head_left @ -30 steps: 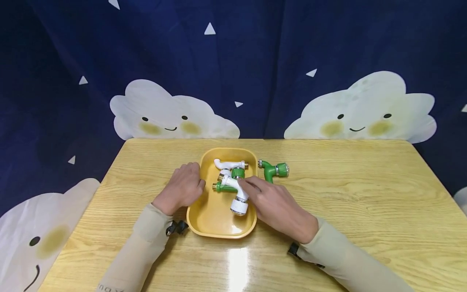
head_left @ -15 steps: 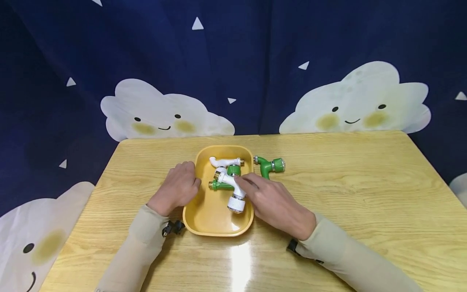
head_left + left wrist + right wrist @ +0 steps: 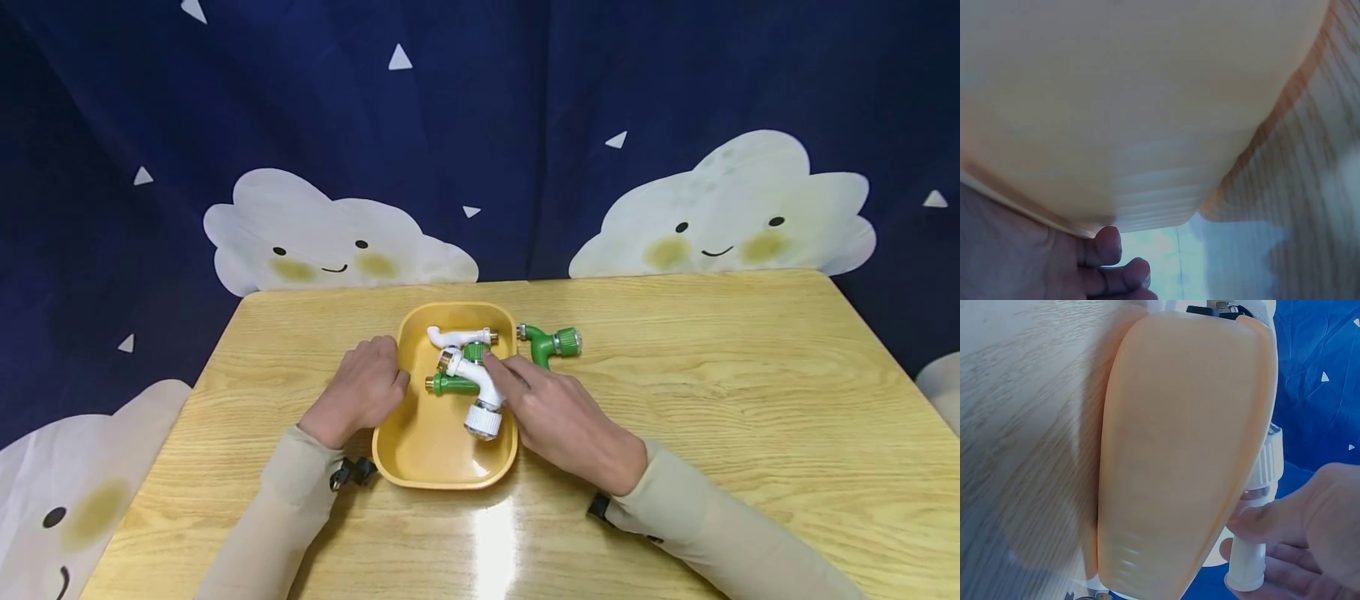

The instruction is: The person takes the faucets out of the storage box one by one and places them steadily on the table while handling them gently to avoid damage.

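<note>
A white plastic tap with a ribbed knob is pinched between thumb and fingers of my right hand, above the yellow tray. In the right wrist view its white spout shows beside the thumb, just outside the tray's rim. My left hand grips the tray's left rim; the left wrist view shows curled fingers against the outer wall. Inside the tray lie another white tap and a green tap, partly covered by the held one.
A second green tap lies on the wooden table, close to the tray's right side. Behind the table hangs a dark blue curtain with cloud prints.
The head view has shifted slightly, so everything appears a little further left. Both hands keep their holds, and the held tap stays nearly in place over the tray.
</note>
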Demonstrator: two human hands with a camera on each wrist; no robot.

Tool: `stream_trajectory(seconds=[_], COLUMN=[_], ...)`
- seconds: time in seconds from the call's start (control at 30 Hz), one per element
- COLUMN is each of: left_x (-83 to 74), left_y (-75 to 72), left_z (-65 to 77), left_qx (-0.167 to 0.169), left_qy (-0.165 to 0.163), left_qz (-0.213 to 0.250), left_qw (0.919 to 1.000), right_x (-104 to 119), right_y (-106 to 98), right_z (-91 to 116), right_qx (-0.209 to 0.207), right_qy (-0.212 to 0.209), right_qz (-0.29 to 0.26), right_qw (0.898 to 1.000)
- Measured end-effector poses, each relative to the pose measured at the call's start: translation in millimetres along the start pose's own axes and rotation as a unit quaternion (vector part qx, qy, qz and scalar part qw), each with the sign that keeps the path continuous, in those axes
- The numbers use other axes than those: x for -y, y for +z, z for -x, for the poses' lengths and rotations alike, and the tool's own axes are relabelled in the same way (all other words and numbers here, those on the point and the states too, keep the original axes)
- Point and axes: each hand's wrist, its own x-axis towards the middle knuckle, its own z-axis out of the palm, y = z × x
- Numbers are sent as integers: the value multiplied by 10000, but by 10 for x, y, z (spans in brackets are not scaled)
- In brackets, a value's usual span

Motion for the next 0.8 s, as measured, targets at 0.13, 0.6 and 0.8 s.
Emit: stream_trajectory(seconds=[0.13,0.6,0.8], left_x=[1,-1,2], left_y=[1,-2,6], left_z=[8,6,6], left_qx=[10,5,-41], left_qy=[-20,-2,1], left_qz=[5,-19,-14], left_qw=[10000,10000,10000], right_x=[3,-5,-4], right_y=[7,-26,-59], right_z=[-1,12,11], right_qx=[32,138,105], right_qy=[0,97,157], right_qz=[-12,-28,-47], right_qw=[10000,9999,9998])
